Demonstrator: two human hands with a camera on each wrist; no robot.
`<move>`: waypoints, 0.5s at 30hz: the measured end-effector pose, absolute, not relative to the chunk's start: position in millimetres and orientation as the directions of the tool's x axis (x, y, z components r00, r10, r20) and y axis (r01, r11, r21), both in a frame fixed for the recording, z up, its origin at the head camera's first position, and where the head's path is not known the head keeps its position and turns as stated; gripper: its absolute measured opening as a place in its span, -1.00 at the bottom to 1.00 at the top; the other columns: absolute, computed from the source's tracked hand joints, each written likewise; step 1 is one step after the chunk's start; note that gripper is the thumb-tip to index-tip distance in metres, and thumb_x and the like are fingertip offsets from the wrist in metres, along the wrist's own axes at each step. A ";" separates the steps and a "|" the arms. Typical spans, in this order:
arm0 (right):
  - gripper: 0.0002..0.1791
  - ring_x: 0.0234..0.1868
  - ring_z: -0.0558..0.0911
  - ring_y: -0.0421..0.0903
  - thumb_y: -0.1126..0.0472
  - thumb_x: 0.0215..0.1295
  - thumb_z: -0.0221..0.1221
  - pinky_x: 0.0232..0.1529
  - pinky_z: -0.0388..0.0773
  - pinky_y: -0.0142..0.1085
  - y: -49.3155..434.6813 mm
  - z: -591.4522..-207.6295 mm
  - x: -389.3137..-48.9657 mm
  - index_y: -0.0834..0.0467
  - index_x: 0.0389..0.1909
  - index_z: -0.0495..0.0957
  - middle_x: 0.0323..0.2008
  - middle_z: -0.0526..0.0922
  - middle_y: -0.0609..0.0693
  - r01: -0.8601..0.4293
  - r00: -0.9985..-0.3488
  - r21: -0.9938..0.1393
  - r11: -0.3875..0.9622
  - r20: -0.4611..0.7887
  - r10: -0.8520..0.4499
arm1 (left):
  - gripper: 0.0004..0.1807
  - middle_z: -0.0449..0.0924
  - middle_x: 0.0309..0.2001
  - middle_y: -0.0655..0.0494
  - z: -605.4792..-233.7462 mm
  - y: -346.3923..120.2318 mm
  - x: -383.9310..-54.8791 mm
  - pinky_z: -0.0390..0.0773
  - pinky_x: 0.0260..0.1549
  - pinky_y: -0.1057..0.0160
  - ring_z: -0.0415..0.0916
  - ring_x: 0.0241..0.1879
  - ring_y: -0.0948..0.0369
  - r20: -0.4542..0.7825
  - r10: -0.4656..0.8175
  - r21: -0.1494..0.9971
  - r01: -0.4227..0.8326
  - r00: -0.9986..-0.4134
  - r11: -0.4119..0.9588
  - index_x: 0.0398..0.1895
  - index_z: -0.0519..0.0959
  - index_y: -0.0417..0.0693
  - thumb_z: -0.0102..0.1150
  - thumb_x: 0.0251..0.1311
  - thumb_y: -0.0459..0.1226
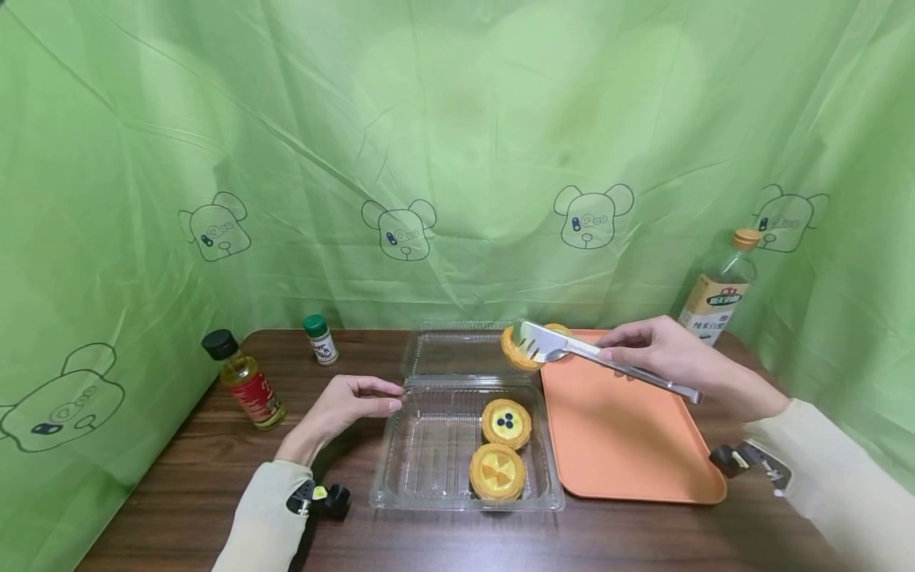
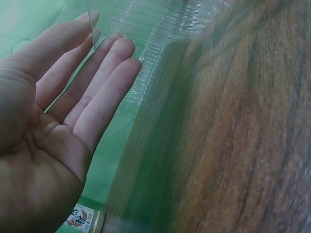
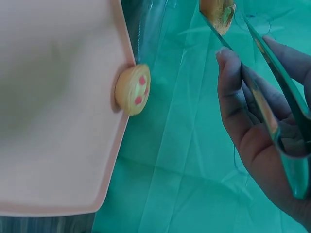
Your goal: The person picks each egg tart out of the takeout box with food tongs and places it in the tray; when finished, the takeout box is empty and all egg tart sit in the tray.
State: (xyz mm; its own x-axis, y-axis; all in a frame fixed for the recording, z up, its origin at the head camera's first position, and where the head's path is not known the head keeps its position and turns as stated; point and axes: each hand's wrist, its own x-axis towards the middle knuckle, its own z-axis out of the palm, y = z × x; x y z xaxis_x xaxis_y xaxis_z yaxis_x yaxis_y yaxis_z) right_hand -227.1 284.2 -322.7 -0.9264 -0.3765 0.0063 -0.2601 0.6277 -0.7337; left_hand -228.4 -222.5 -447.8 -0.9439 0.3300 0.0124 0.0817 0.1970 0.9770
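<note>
My right hand (image 1: 661,345) grips metal tongs (image 1: 629,371), with an egg tart (image 1: 511,349) at their tips above the hinge side of a clear plastic container (image 1: 436,457). In the right wrist view the held tart (image 3: 218,14) is cut off by the top edge, next to the tong arms (image 3: 265,104). My left hand (image 1: 350,409) is at the container's left edge; thumb and forefinger pinch its thin plastic rim (image 2: 91,24), the other fingers extended. Inside the container, along its right side, lie a tart with blueberries (image 1: 506,424) and one with yellow wedges (image 1: 497,473).
An orange tray (image 1: 622,445) lies right of the container, with a pink-dotted tart (image 3: 132,90) at its far edge. The container's lid (image 1: 453,353) is folded back. A tall bottle (image 1: 718,294) stands back right; a red-labelled bottle (image 1: 250,389) and a green-capped shaker (image 1: 321,342) stand left.
</note>
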 end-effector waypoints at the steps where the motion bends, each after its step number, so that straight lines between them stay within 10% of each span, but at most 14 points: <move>1: -0.65 -0.37 0.72 -0.10 0.07 0.46 0.37 -0.32 0.66 -0.29 287.1 -323.2 -227.4 0.21 0.10 0.76 -0.39 0.77 0.01 -0.257 -0.931 -0.728 0.636 0.009 -0.365 | -0.63 0.79 -0.06 -0.20 -447.8 -222.4 -228.6 0.75 -0.09 0.21 0.77 -0.18 0.20 0.012 0.329 0.978 0.080 -0.944 0.195 0.06 0.73 -0.39 0.53 0.25 -0.36; 15: -0.55 -0.29 0.68 -0.16 -0.06 0.50 0.32 -0.30 0.59 -0.32 328.5 -335.1 -234.0 0.16 0.20 0.72 -0.28 0.81 -0.05 -0.190 -0.964 -0.659 0.728 -0.016 -0.266 | -0.64 0.79 -0.06 -0.18 -445.2 -221.9 -227.5 0.74 -0.09 0.22 0.76 -0.17 0.21 0.005 0.324 0.974 0.078 -0.946 0.212 0.05 0.74 -0.37 0.53 0.25 -0.34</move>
State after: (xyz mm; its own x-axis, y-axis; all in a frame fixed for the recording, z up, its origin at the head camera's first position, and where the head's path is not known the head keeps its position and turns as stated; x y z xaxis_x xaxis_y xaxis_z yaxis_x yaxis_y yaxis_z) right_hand -234.0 328.5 -335.1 -0.9638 -0.2661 -0.0163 -0.1899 0.7281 -0.6587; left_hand -227.5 -221.9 -445.2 -0.9460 0.3242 0.0049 0.0776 0.2115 0.9743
